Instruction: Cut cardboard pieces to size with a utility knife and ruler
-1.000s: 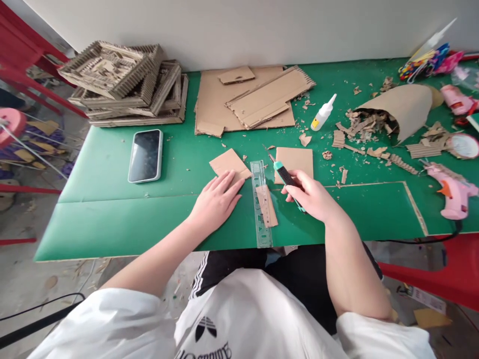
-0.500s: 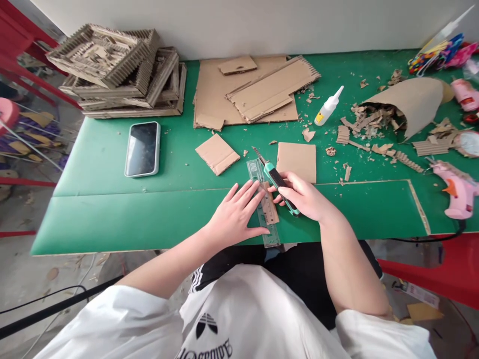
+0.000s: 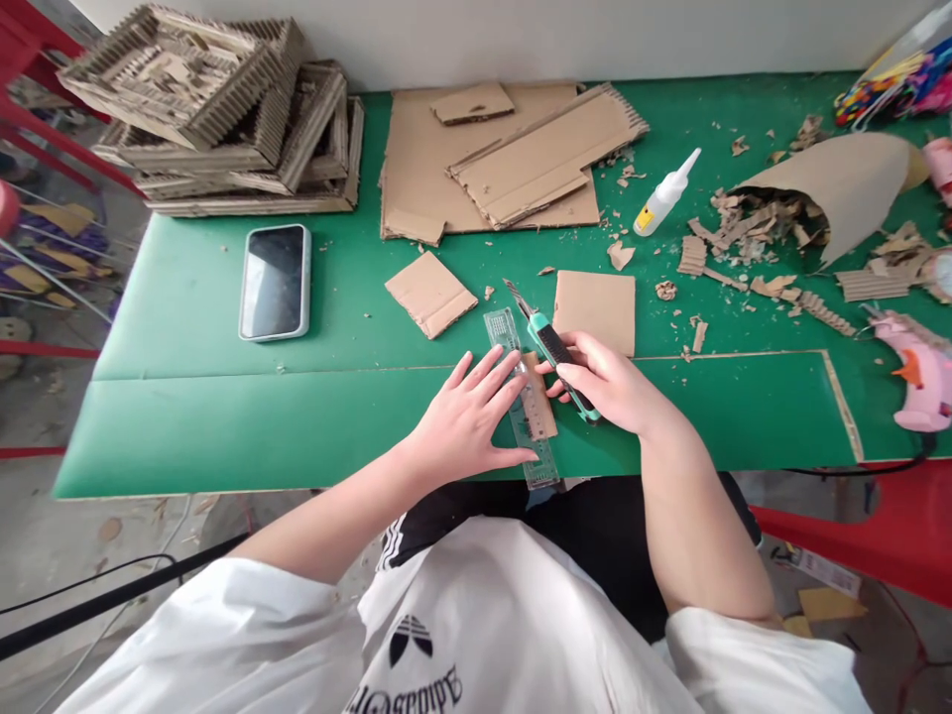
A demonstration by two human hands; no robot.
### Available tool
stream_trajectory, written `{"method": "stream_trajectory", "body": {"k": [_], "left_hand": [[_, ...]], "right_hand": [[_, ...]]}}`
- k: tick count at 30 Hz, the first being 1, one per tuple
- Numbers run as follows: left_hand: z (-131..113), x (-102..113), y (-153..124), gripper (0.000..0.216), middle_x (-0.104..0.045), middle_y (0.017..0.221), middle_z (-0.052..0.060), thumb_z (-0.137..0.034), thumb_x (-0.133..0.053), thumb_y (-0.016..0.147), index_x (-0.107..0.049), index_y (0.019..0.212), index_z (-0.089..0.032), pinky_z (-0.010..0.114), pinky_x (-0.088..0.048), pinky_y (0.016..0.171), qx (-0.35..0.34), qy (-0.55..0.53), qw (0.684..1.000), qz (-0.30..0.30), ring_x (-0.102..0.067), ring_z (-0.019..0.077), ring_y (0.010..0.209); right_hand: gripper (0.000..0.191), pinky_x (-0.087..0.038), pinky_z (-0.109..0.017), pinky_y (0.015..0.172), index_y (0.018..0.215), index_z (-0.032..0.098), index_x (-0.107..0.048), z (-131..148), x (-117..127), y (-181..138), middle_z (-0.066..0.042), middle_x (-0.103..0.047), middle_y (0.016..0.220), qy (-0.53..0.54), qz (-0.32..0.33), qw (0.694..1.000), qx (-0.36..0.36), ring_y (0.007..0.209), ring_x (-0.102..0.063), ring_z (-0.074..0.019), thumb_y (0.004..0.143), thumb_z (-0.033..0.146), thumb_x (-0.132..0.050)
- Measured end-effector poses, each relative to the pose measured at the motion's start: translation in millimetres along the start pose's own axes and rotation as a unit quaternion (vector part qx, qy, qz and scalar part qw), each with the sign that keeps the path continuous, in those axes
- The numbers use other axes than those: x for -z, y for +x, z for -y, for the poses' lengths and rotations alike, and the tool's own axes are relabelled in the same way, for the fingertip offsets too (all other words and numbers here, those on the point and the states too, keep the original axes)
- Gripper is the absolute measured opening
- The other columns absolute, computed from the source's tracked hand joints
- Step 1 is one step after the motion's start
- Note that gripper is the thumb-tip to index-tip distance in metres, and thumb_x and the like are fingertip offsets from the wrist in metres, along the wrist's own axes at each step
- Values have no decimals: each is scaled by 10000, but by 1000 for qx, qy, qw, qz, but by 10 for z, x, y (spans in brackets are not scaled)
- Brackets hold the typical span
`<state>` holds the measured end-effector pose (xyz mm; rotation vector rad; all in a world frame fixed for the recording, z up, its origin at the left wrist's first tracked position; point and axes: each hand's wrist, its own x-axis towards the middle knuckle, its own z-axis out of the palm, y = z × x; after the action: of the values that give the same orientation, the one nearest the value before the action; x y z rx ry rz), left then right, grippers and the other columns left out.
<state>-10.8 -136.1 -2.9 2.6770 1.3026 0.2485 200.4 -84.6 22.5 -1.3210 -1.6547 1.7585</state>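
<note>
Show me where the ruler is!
In the head view, slightly right of centre, the clear ruler lies partly under the left hand and partly over a cardboard strip.

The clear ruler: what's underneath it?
A small cardboard strip lies partly under the clear ruler, showing through it and past its right edge. The green tabletop shows through its upper end. What lies beneath the left hand's fingers is covered.

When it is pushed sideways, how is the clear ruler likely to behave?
The clear ruler would probably slide rather than roll, being flat and thin. The left hand resting on it may resist the push. It might rock slightly, since a cardboard strip lies partly under it.
</note>
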Motion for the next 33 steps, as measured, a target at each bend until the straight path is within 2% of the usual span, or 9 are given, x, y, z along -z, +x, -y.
{"method": "stream_trajectory", "body": {"k": [9,15,19,25,28,30,33], "left_hand": [[20,-12,3,891,-357,1466,156,-748,-471,743,-408,1358,-106,496,-178,1133,-4,-9,1000,-8,-291,330,1374],[16,-2,15,898,-361,1462,169,-761,-458,740,-412,1355,-109,513,-199,1122,-5,-19,1000,-10,-286,346,1373],[14,2,23,798,-385,1451,155,-683,-479,788,-426,1343,-113,518,-224,1112,-2,-16,1000,-9,-296,339,1369],[10,-3,15,764,-413,1433,152,-636,-506,796,-423,1344,-110,525,-225,1109,-4,-20,1000,-17,-306,341,1363],[14,-8,10,758,-408,1437,150,-636,-503,798,-425,1343,-116,519,-214,1114,-4,-23,1000,-16,-304,339,1365],[17,-15,7,753,-405,1439,151,-636,-500,801,-429,1340,-115,521,-209,1115,-5,-27,999,-17,-302,340,1365],[15,-22,9,733,-417,1432,148,-633,-500,802,-451,1322,-118,525,-205,1114,-5,-30,999,-24,-314,339,1359]], "right_hand": [[281,-546,-310,703,1123,240,-488,4,-3,9,-52,-644,1113,3,-5,1000,6,811,-662,-148,878,376,-473],[297,-553,-292,677,1137,250,-490,-19,-8,2,-47,-661,1068,1,-10,1000,1,803,-666,-152,876,392,-486],[305,-554,-285,681,1146,248,-498,-6,-12,1,-45,-658,1059,4,-15,1000,6,790,-664,-146,872,383,-492],[369,-552,-262,595,1191,205,-525,101,27,-175,-24,-643,879,69,-98,993,18,622,-633,-108,871,383,-481],[478,-546,-260,544,1334,259,-439,119,1,-362,2,-630,807,90,-125,988,-16,565,-619,-105,876,390,-469],[533,-544,-266,530,1405,322,-350,106,-52,-481,15,-630,789,69,-116,989,-54,543,-609,-105,886,388,-451],[514,-539,-264,523,1410,371,-343,88,-150,-602,28,-618,758,9,-91,991,-98,511,-588,-94,902,386,-420]]}}
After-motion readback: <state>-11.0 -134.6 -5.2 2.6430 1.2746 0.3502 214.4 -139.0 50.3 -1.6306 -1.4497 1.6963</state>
